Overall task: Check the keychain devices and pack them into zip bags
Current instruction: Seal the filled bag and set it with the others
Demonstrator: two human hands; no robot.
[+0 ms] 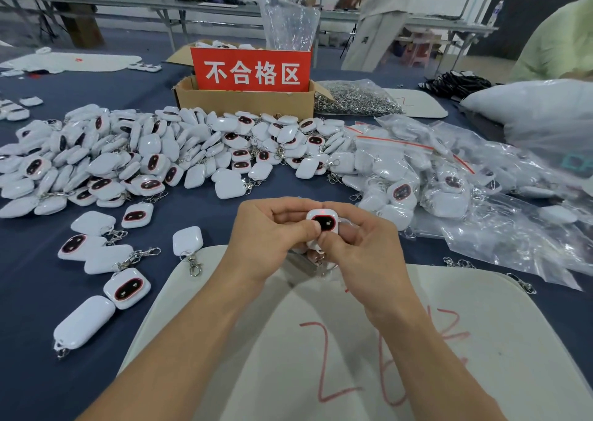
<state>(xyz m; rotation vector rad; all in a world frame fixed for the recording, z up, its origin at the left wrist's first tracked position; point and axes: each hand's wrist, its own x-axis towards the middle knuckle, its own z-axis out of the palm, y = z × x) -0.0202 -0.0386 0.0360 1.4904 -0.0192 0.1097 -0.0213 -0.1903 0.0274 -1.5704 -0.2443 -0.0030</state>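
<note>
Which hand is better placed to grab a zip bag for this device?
Probably the right hand: the zip bags lie on its side, while the left hand can hold the keychain device.

Bright even light, soft shadows, wide-angle bending and blur at edges

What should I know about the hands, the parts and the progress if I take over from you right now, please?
Hands: left hand and right hand both grip one keychain device above the white mat; a thumb is on its dark face and a red light shows at its top.
Not bagged: a big loose pile across the left and middle.
Done: filled zip bags heaped on the right.
The cardboard box with the red sign stands behind the pile.
Left: finish checking this device, bag it, then work through the pile.
</note>
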